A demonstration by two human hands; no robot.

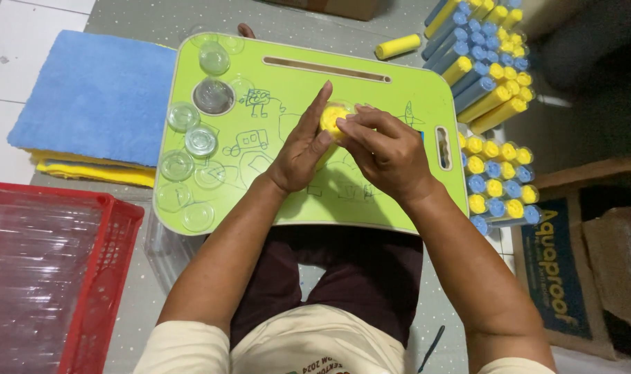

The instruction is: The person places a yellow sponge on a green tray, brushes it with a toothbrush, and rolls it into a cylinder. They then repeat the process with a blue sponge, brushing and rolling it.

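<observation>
Both hands meet over the middle of the green lap desk (371, 90), clamped on a yellow roll (331, 116). The left hand (300, 149) cups its side; the right hand (387, 151) pinches its top with the fingertips. The roll's end faces up toward the camera, so its long axis runs steeply downward. A steady left grip should keep it square. Clear round caps (191, 142) lie at the desk's left edge.

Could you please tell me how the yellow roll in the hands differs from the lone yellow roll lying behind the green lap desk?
The held yellow roll is gripped end-on between left hand and right hand, mostly hidden; the lone yellow roll lies on its side, untouched, fully visible. One is over the green lap desk; the other is on the floor. Both are yellow.
</observation>
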